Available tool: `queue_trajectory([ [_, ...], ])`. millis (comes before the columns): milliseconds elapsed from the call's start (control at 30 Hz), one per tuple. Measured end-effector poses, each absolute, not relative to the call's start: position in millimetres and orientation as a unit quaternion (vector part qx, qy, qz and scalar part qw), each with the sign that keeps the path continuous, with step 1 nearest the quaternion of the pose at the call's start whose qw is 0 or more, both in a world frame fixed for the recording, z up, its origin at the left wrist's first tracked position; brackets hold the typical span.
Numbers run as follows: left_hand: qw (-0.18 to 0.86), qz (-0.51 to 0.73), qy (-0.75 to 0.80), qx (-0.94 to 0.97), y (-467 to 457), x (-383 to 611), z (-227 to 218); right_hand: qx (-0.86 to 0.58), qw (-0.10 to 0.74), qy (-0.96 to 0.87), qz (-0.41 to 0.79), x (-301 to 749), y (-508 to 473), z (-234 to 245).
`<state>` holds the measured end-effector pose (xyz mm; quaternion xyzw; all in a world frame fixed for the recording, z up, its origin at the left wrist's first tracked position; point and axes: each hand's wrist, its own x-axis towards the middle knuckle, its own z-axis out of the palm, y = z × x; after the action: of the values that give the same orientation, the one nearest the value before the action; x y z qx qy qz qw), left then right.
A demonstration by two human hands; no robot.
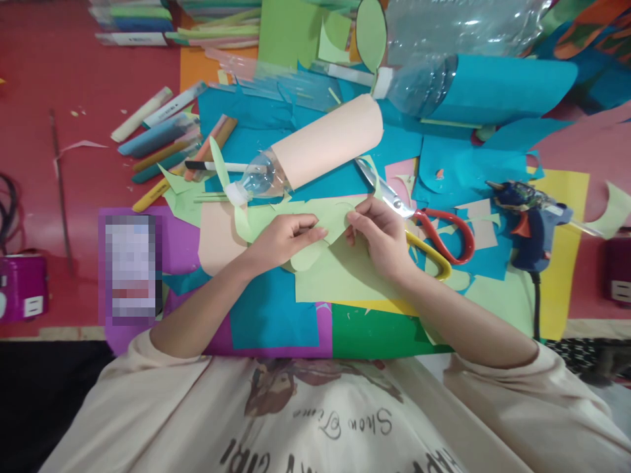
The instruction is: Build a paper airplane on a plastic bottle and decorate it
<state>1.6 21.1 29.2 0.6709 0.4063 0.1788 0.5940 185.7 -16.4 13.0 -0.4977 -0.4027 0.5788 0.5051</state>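
While left fingers [316, 234] and right fingers [358, 220] pinch pale-green paper [336, 222] edges, scissors [401, 206] leave little room at right

Both forearms [207, 302] angle inward, left hand [283, 240] and right hand [382, 236] close together, thumbs [315, 234] pinched toward curled fingers [305, 221].

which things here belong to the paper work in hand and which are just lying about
In the job:
light green paper, held by the left hand and right hand
probably scissors, lying beside the right hand

Seemingly just lying about:
phone
markers
blue glue gun, untouched now
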Motion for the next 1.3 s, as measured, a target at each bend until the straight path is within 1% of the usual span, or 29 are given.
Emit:
queue_trajectory([
  [233, 0.587, 0.174, 0.413, 0.674, 19.9, 2.2, 30.2, -0.498, 0.505, -0.397, 0.582, 185.8, -16.1, 12.7],
  [533, 0.593, 0.147, 0.408, 0.679, 18.8, 2.4, 28.3, -0.504, 0.480, -0.440, 0.566, 185.0, -14.2, 17.4],
  [867, 0.601, 0.147, 0.399, 0.677, 18.1, 3.0, 29.5, -0.543, 0.483, -0.429, 0.537, 187.6, -17.8, 10.0],
  [1000, 0.599, 0.148, 0.402, 0.677, 18.4, 3.3, 28.2, -0.516, 0.508, -0.415, 0.551, 187.6, -17.4, 8.5],
  [1167, 0.594, 0.142, 0.411, 0.677, 18.4, 2.6, 28.1, -0.506, 0.490, -0.444, 0.554, 185.5, -15.7, 12.8],
  [1300, 0.599, 0.139, 0.407, 0.675, 18.3, 2.8, 29.1, -0.508, 0.497, -0.441, 0.548, 185.1, -15.5, 14.0],
])
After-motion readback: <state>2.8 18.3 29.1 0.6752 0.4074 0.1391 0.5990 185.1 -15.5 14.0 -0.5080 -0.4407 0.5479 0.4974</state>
